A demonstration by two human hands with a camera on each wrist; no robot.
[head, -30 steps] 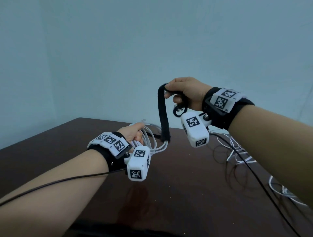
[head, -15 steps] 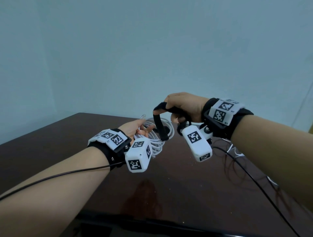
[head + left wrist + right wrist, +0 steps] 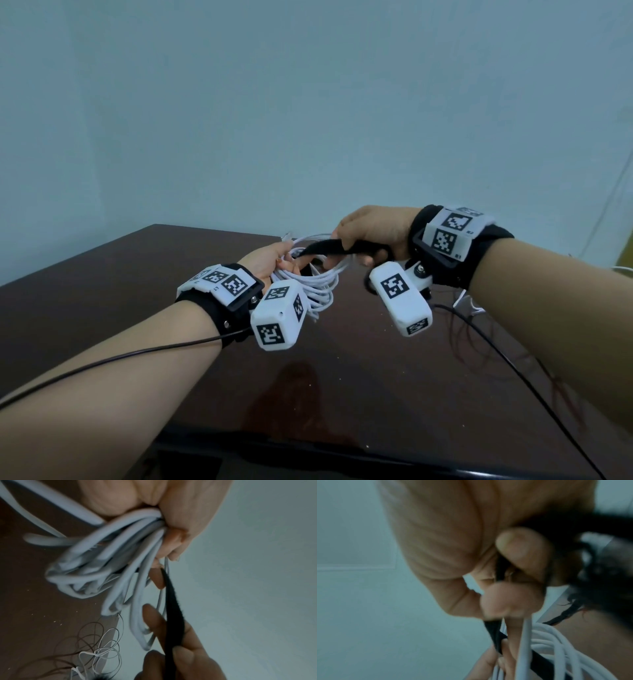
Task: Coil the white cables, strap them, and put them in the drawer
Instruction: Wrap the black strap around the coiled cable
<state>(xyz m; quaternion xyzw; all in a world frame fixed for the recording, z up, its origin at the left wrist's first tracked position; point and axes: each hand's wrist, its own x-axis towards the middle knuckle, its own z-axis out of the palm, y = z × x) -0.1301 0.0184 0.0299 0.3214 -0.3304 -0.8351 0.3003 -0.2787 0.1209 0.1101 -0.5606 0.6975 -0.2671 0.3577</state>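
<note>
My left hand [image 3: 274, 260] grips a coiled white cable [image 3: 318, 284] above the dark table [image 3: 102, 291]; its loops hang down past the wrist camera. In the left wrist view the fingers [image 3: 173, 538] curl round the coiled white cable [image 3: 106, 555]. My right hand [image 3: 370, 233] pinches a black strap [image 3: 325, 248] and holds it across the top of the coil, close to the left fingers. The black strap [image 3: 171, 615] runs taut from the left fingertips to the right hand [image 3: 180, 649]. In the right wrist view the thumb and fingers [image 3: 518, 555] pinch the black strap [image 3: 494, 635] beside the cable [image 3: 556, 649].
More loose white cables [image 3: 476, 301] lie on the table behind my right wrist, mixed with thin dark wires [image 3: 462, 342]. They also show as loose white cables [image 3: 106, 649] in the left wrist view. A pale blue wall [image 3: 308, 120] rises behind the table. No drawer is in view.
My right hand has come down from high above the table, bringing the strap from hanging upright to lying across the coil. Both hands are now close together.
</note>
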